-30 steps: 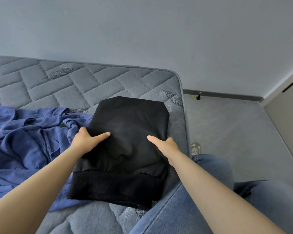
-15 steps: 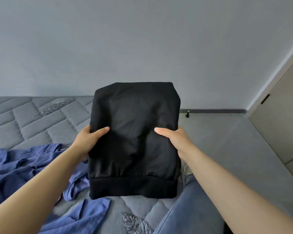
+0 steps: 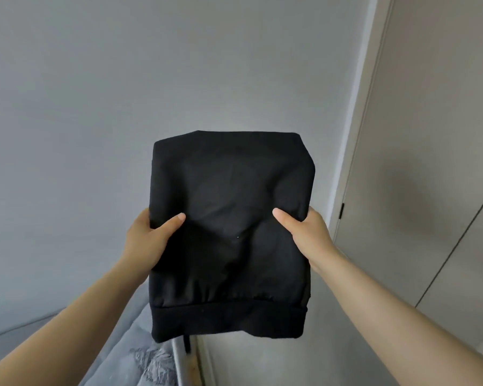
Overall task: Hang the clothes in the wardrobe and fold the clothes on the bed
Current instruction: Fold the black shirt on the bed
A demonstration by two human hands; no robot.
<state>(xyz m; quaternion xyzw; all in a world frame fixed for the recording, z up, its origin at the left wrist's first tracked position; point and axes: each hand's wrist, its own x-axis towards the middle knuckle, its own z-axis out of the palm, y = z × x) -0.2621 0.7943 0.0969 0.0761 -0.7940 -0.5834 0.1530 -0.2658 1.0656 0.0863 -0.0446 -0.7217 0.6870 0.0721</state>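
A folded black garment (image 3: 229,218) with a ribbed hem at its near edge is held up in the air in front of me. My left hand (image 3: 148,235) grips its left side, thumb on top and fingers hidden beneath. My right hand (image 3: 304,232) grips its right side the same way. The garment is a compact rectangle, tilted with its far end raised. Only a corner of the grey quilted bed (image 3: 123,358) shows at the bottom left, below the garment.
A plain grey wall (image 3: 123,93) fills most of the view. Beige wardrobe doors (image 3: 430,162) stand on the right, shut, with a small dark hinge at their left edge. A strip of grey floor (image 3: 248,363) lies between bed and wardrobe.
Both hands have lifted the folded black garment off the bed and up into the air. The view has swung up and right, so the blue clothes have left view and the wardrobe fills the right.
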